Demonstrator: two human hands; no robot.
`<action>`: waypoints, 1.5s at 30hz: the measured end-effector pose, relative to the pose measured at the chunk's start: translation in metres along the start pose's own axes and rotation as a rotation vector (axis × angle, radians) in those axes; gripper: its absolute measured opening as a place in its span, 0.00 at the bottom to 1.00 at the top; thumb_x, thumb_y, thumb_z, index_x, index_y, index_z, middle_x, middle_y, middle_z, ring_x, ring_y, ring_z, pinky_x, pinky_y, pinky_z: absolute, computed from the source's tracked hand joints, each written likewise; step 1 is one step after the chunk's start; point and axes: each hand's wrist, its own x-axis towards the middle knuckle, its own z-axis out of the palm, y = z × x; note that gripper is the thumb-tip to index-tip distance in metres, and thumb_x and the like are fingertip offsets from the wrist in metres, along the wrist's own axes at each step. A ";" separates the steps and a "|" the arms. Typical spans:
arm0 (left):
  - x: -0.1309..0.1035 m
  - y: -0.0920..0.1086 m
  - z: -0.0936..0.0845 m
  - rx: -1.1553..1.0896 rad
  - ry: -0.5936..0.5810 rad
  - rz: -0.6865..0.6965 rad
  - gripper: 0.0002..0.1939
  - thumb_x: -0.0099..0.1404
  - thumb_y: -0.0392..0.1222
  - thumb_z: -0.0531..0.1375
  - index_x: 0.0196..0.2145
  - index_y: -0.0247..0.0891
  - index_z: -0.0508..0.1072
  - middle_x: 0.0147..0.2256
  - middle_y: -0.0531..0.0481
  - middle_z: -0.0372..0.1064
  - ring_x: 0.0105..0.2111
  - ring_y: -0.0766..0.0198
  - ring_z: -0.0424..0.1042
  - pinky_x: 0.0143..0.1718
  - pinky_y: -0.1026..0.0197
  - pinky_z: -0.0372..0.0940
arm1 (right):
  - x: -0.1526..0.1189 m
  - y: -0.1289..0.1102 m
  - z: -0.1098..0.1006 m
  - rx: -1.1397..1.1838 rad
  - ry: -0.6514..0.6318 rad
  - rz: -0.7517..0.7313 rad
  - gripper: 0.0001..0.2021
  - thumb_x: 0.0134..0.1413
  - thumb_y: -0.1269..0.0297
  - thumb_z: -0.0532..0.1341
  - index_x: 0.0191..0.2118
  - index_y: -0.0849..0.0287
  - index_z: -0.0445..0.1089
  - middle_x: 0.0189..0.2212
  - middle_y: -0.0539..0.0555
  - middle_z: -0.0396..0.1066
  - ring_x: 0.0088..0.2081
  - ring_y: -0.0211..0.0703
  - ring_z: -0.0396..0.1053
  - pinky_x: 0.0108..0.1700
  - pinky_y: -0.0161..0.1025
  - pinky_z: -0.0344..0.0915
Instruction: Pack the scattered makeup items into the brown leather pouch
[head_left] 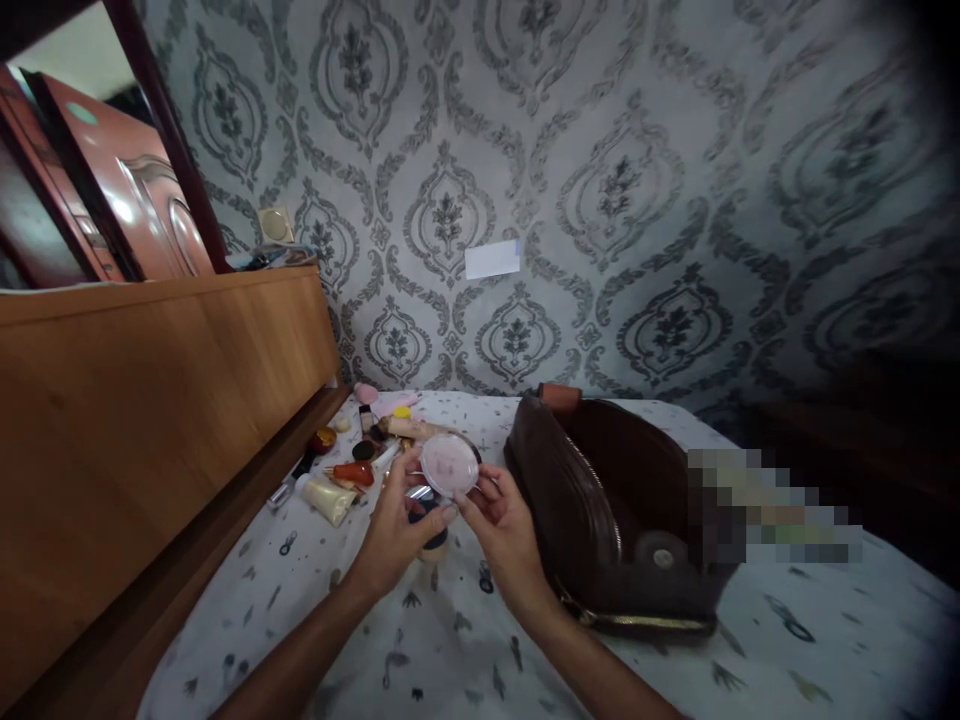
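Both hands meet in front of me around a round powder compact (pixel 450 463) with a clear rim and a pale pinkish face, tilted up toward me. My left hand (pixel 405 525) grips its left side, fingers behind and thumb in front. On the right, the thumb and fingers of my right hand (pixel 504 525) pinch the lower right edge. Just below the disc, a dark blue piece (pixel 433 528) with a shiny top and a beige lower part shows between the hands. Whether it joins the compact or lies on the bed, I cannot tell.
A dark brown handbag (pixel 555 500) lies unzipped on the patterned bedsheet (pixel 450 660) at right. Left of my hands are a cream tube (pixel 326 498), an orange-red bottle (pixel 352 473) and several other cosmetics. A wooden headboard (pixel 165 400) borders the left; a papered wall (pixel 517 180) stands behind.
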 end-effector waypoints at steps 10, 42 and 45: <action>0.004 -0.008 0.023 -0.125 0.033 -0.059 0.29 0.53 0.44 0.70 0.51 0.41 0.66 0.48 0.45 0.71 0.49 0.54 0.69 0.51 0.56 0.62 | -0.020 0.009 -0.016 -0.290 -0.019 -0.176 0.16 0.55 0.59 0.63 0.49 0.55 0.65 0.49 0.57 0.71 0.51 0.48 0.70 0.56 0.46 0.66; 0.010 0.008 0.047 0.628 -0.335 0.379 0.40 0.65 0.50 0.59 0.67 0.48 0.43 0.67 0.42 0.44 0.66 0.48 0.48 0.63 0.43 0.53 | -0.001 -0.118 -0.050 0.026 -0.062 0.003 0.23 0.45 0.58 0.70 0.49 0.51 0.67 0.46 0.52 0.71 0.50 0.44 0.67 0.50 0.41 0.65; 0.018 0.014 0.070 0.864 -0.411 0.508 0.26 0.70 0.44 0.53 0.64 0.46 0.54 0.65 0.43 0.49 0.65 0.52 0.51 0.64 0.45 0.53 | 0.014 -0.135 -0.072 0.163 -0.002 -0.008 0.19 0.46 0.56 0.69 0.44 0.53 0.69 0.38 0.49 0.72 0.41 0.40 0.70 0.42 0.37 0.67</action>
